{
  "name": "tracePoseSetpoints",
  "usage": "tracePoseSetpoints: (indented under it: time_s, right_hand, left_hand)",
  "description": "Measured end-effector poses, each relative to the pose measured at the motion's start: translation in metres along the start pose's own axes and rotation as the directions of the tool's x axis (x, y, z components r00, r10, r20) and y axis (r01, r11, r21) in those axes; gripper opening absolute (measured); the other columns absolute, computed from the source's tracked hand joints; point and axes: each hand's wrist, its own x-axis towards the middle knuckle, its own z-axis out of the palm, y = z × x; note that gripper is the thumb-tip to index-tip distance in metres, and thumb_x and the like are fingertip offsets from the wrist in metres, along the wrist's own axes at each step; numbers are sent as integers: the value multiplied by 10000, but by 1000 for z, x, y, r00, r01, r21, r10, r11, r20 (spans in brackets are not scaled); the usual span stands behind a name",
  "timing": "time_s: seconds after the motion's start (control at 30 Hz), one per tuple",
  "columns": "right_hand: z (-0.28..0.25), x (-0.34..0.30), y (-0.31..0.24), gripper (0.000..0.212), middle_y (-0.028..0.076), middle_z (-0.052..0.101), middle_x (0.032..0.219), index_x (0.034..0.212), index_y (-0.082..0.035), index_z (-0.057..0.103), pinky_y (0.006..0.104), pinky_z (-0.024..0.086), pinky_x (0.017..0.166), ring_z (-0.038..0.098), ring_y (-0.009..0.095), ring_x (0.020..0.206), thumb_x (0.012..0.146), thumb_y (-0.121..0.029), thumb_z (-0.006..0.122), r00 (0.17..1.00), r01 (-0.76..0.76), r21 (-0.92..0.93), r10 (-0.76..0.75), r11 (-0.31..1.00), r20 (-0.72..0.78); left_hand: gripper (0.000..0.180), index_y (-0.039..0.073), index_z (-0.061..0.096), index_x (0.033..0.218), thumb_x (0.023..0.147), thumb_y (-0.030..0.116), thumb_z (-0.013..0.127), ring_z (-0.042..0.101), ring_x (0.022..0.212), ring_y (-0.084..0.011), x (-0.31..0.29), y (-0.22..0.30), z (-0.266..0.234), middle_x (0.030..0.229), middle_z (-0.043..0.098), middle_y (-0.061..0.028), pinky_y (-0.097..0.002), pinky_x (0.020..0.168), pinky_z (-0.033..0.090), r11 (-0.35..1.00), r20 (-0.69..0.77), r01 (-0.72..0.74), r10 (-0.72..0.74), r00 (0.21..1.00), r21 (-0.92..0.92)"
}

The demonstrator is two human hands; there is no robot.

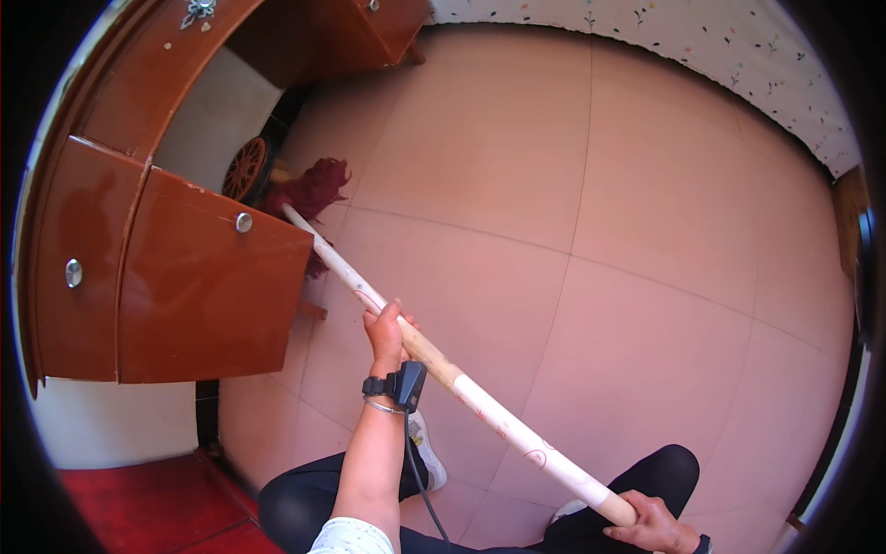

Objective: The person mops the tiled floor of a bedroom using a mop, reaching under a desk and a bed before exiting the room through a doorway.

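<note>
A mop (494, 415) with a pale wooden handle, partly wrapped in white, slants from the lower right up to the left. My left hand (388, 332) is closed round the handle about midway along it. Near the handle's end, my right hand (649, 524) grips it at the lower right. The dark red mop head (318, 187) lies on the floor beside the brown desk's opening, and part of it is hidden behind the cabinet corner. On my left wrist sits a black strapped device with a cable.
A brown wooden desk (208, 286) with round knobs stands at the left; a short leg juts from it. Inside its opening is a round orange-brown wheel-like thing (245, 169). Pink tiles (646, 203) cover the floor. A patterned white cloth (701, 46) hangs at the far right.
</note>
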Motion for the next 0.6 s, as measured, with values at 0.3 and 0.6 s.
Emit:
tracePoseSetpoints:
  time_s: [0.3, 0.6]
  right_hand:
    - [25, 8, 24, 366, 107, 583, 860, 1005, 21, 523, 296, 447, 706, 536, 167, 791, 700, -117, 671, 999, 11, 89, -7, 996, -47]
    - [56, -4, 37, 410, 47, 549, 874, 1053, 27, 499, 255, 430, 701, 497, 123, 794, 718, -114, 688, 998, -44, 312, 56, 949, -31]
  left_hand:
    - [189, 66, 349, 848, 766, 60, 519, 479, 440, -154, 7, -5, -7, 619, 437, -60, -299, 383, 445, 994, -19, 4, -2, 1000, 108]
    - [164, 53, 363, 825, 776, 64, 519, 475, 405, -147, 5, 7, 20, 548, 438, -48, -278, 347, 419, 974, 69, -10, -6, 998, 226]
